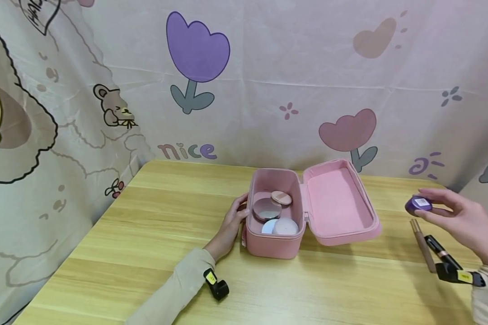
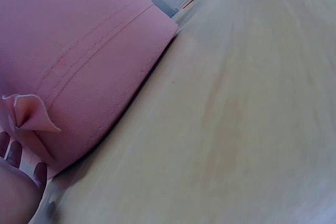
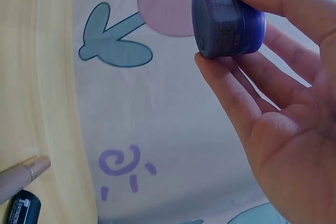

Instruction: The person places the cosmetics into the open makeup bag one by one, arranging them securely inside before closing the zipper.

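At the right, my right hand (image 1: 463, 216) pinches a small purple cosmetic jar (image 1: 418, 205) between thumb and fingers, raised above the table. A white label shows on the jar in the head view; the right wrist view shows its dark blue side (image 3: 220, 22). My left hand (image 1: 227, 228) rests against the left side of a pink cosmetic case (image 1: 272, 246), its fingers at the wall near a small pink bow-like tab (image 2: 31, 116). The case's lid (image 1: 341, 203) lies open to the right. Inside are several round compacts, among them a mirror-like one (image 1: 267, 209) and a white one (image 1: 285, 226).
A slim brown-and-gold tube (image 1: 423, 246) and a black tube (image 1: 443, 253) lie on the wooden table (image 1: 146, 225) below my right hand. Behind the table hangs a printed cloth (image 1: 260, 122), and another stretch of cloth borders the left side.
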A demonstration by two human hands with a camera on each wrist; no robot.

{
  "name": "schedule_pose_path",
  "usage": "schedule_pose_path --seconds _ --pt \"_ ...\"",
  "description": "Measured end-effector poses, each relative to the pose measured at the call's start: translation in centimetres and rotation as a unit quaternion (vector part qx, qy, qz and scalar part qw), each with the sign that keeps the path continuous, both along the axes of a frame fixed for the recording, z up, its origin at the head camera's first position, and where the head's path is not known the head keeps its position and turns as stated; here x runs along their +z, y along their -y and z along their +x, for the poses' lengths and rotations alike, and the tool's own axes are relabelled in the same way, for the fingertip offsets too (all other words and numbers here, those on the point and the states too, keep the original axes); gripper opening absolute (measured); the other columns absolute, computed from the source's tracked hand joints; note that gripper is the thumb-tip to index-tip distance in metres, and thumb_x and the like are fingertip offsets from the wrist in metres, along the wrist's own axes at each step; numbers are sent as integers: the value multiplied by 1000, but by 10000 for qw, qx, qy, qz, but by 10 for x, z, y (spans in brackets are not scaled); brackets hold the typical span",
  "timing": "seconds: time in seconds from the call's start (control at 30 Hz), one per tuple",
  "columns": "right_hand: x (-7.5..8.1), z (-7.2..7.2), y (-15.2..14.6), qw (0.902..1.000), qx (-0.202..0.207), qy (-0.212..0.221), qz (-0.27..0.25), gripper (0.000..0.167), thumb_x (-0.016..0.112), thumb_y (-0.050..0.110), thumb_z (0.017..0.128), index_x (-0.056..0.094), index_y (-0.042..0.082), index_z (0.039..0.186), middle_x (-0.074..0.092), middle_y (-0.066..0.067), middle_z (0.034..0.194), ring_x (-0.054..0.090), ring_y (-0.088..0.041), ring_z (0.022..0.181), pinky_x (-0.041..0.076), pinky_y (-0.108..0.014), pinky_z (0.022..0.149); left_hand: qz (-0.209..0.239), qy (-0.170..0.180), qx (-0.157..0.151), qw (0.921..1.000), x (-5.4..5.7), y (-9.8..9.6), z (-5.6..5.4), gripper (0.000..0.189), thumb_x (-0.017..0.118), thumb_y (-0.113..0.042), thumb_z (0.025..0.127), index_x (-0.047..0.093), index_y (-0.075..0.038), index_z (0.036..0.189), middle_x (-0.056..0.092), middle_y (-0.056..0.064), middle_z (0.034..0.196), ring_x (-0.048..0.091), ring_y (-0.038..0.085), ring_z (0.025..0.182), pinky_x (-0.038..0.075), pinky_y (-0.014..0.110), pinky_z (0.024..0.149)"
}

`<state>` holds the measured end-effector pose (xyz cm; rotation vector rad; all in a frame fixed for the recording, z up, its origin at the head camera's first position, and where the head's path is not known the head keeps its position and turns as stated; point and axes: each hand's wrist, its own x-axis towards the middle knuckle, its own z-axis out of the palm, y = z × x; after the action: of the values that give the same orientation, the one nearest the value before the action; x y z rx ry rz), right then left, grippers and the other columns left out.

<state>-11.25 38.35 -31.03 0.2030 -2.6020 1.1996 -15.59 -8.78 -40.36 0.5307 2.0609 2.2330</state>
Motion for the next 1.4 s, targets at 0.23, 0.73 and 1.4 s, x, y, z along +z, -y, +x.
schedule_pose_path --seconds 0.23,0.73,1.4 --pt "8 4 9 9990 317 -72 -296 39 68 -2 86 64 21 117 55 31 110 58 15 86 47 -7 65 -18 -17 -24 10000 0 0 -1 62 43 -26 94 28 -4 150 34 24 145 35 37 132 28 45 107" --pt "25 19 53 9884 1264 -648 -528 48 62 -23 79 64 4 118 57 11 120 65 2 90 51 -15 67 -50 -10 59 10000 0 1 1 62 42 -27 94 29 -5 149 36 22 144 36 37 131 29 45 107" --pt "36 34 95 9789 1781 -997 -80 53 69 -26 68 63 -5 117 65 8 115 67 -4 89 52 -17 66 -35 -2 41 10000 0 0 0 62 43 -27 93 29 -4 150 34 24 145 35 35 132 27 46 109"
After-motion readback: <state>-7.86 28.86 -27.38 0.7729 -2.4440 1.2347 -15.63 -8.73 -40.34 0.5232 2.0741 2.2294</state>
